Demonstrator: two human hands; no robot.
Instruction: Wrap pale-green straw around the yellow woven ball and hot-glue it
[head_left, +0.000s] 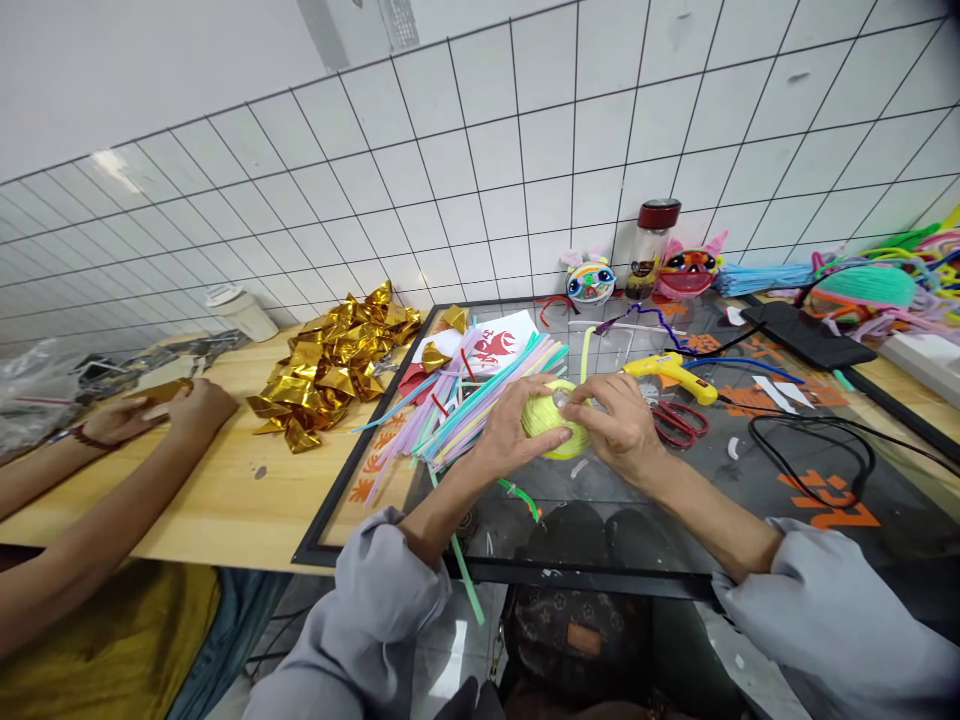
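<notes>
A pale yellow ball wound from pipe cleaner (546, 422) is held between both my hands above a glass sheet (615, 500). My left hand (511, 432) cups its left side with curled fingers. My right hand (616, 424) presses on its top and right side, fingers closed on it. A loose yellow-green end of the pipe cleaner (586, 348) curves up behind the ball. Both my sleeves are grey.
A bundle of pastel pipe cleaners (465, 400) lies left of the ball. A yellow glue gun (667, 372), red scissors (679, 420) and black cables (814, 440) lie to the right. Gold foil folds (330, 365) pile on the wooden table. Another person's hands (161, 405) work at far left.
</notes>
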